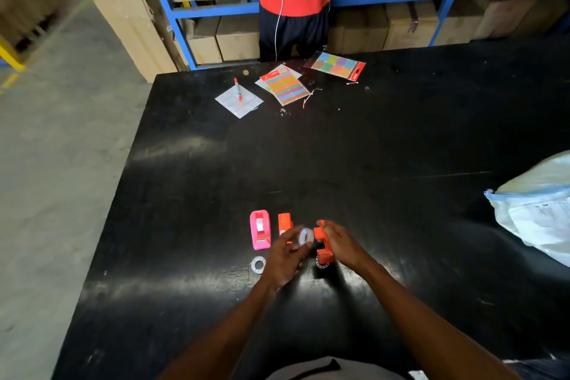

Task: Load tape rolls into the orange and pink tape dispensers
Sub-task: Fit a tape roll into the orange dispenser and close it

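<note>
Mid-load on an orange dispenser (pixel 322 242): right hand (pixel 342 244) grips it just above the counter (pixel 401 225), fingers wrapped around the body; left hand (pixel 285 251) pinches a tape roll (pixel 306 236) right beside it. Next, I judge: seat the roll in the cradle, core aligned. Pink dispenser (pixel 260 229) looks already loaded; second orange dispenser (pixel 285 223) alongside, spare roll (pixel 258 264) nearby. No legible writing.
</note>
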